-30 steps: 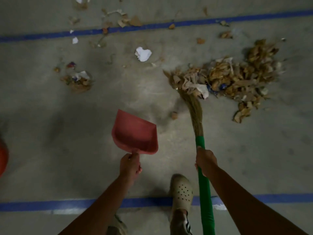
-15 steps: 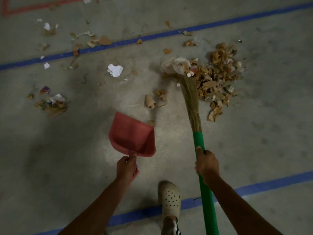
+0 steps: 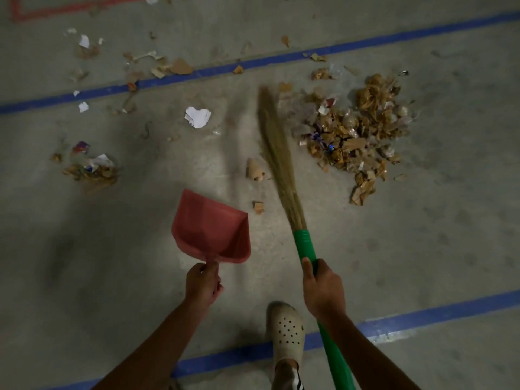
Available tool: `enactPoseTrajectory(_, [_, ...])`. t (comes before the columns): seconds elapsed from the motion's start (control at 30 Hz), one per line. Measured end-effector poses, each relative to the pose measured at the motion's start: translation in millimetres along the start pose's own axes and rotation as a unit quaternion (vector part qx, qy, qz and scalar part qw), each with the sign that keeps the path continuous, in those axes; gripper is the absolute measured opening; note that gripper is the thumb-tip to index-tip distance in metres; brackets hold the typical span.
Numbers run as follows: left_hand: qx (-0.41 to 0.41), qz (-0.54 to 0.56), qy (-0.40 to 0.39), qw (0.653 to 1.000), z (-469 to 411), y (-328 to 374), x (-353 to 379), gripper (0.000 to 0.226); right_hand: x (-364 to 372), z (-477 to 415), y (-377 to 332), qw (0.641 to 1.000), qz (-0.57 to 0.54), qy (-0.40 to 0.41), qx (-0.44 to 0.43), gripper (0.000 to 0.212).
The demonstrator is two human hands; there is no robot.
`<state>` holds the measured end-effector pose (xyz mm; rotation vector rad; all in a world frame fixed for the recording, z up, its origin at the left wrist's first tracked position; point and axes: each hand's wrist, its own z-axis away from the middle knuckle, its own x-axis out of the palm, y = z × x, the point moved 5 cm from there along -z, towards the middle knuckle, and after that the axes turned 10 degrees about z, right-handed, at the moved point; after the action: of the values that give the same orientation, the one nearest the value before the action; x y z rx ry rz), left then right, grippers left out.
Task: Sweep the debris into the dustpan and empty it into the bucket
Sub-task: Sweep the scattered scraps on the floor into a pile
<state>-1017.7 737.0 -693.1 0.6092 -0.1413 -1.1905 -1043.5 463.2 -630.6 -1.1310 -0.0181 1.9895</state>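
Observation:
My left hand [image 3: 203, 285] grips the handle of a red dustpan [image 3: 211, 228], held low with its mouth pointing away from me and nothing in it. My right hand [image 3: 322, 288] grips the green handle of a straw broom [image 3: 277, 153]. The bristles are blurred and stretch toward the left edge of a big pile of brown scraps and wrappers [image 3: 357, 133]. A rolled cardboard piece [image 3: 254, 170] and a small scrap [image 3: 258, 206] lie between dustpan and broom. The bucket is out of view.
A white crumpled paper [image 3: 197, 117] lies left of the broom. A smaller litter heap [image 3: 91, 167] sits at the left, with more scraps along the far blue floor line [image 3: 180, 77]. My shoe [image 3: 287, 330] stands on the near blue line.
The broom head has swung left off the pile's top and now lies beside it. The dustpan has barely moved. The view has shifted so the scene sits slightly lower and rightward.

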Motion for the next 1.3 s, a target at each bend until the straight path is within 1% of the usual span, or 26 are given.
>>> enactPoseTrajectory(0.1, [-0.001, 0.0, 0.018, 1.0, -5.9, -3.5, -11.5, 0.041, 24.0, 1.4, 1.6, 0.995, 0.073, -0.07, -0.004, 0.035])
enactPoseTrajectory(0.2, [0.005, -0.015, 0.043, 0.999, -9.5, -8.6, -23.3, 0.045, 47.1, -1.8, 9.6, 0.974, 0.173, -0.143, 0.006, 0.039])
enactPoseTrajectory(0.27, [0.001, -0.008, 0.048, 0.999, -10.6, -12.2, -28.5, 0.043, 57.5, -4.2, 20.6, 0.959, 0.221, -0.176, 0.025, 0.038])
enactPoseTrajectory(0.33, [-0.008, 0.004, 0.05, 0.999, -12.7, -15.3, -32.9, 0.042, 61.2, -8.1, 33.2, 0.951, 0.242, -0.185, 0.051, 0.04])
enactPoseTrajectory(0.43, [-0.018, 0.029, 0.048, 0.998, -16.1, -20.4, -37.0, 0.043, 52.7, -24.0, 45.8, 0.953, 0.244, -0.155, 0.088, 0.046])
enactPoseTrajectory(0.53, [-0.016, 0.023, 0.051, 0.998, -19.2, -23.3, -36.5, 0.043, 29.5, -44.8, 42.1, 0.951, 0.271, -0.126, 0.071, 0.051])
enactPoseTrajectory(0.6, [-0.016, 0.018, 0.049, 0.999, -19.7, -23.8, -33.2, 0.043, 9.3, -59.2, 36.1, 0.956, 0.265, -0.107, 0.068, 0.051])
enactPoseTrajectory(0.63, [-0.016, 0.015, 0.044, 0.999, -19.6, -23.5, -30.8, 0.042, -0.5, -67.8, 35.4, 0.962, 0.244, -0.093, 0.078, 0.052])
enactPoseTrajectory(0.7, [-0.014, -0.003, 0.036, 0.999, -16.8, -22.0, -24.8, 0.043, -17.0, -81.6, 40.4, 0.98, 0.143, -0.052, 0.13, 0.056])
enactPoseTrajectory(0.77, [-0.01, -0.008, 0.031, 0.999, -13.2, -21.1, -18.1, 0.046, -30.5, -87.2, 44.0, 0.984, 0.051, -0.006, 0.17, 0.057])
enactPoseTrajectory(0.83, [-0.018, 0.018, 0.027, 0.999, -10.5, -22.2, -11.9, 0.044, -40.5, -83.7, 41.7, 0.987, 0.008, 0.018, 0.162, 0.054])
enactPoseTrajectory(0.9, [-0.023, 0.036, 0.019, 0.999, -8.1, -22.2, -6.6, 0.043, -46.6, -72.0, 34.9, 0.989, -0.012, 0.029, 0.145, 0.05])
enactPoseTrajectory(1.07, [-0.019, 0.051, 0.006, 0.999, -2.7, -14.8, 3.2, 0.045, -36.1, -35.1, 21.2, 0.994, 0.026, 0.048, 0.09, 0.041])
enactPoseTrajectory(1.2, [-0.002, 0.037, -0.003, 0.999, -3.4, -4.9, -0.7, 0.044, -12.3, -13.7, 16.5, 0.997, 0.023, 0.035, 0.065, 0.04])
enactPoseTrajectory(1.3, [0.002, 0.032, -0.006, 0.999, -3.4, 0.6, -11.6, 0.042, 9.8, -4.6, 18.3, 0.998, 0.051, 0.002, 0.046, 0.04])
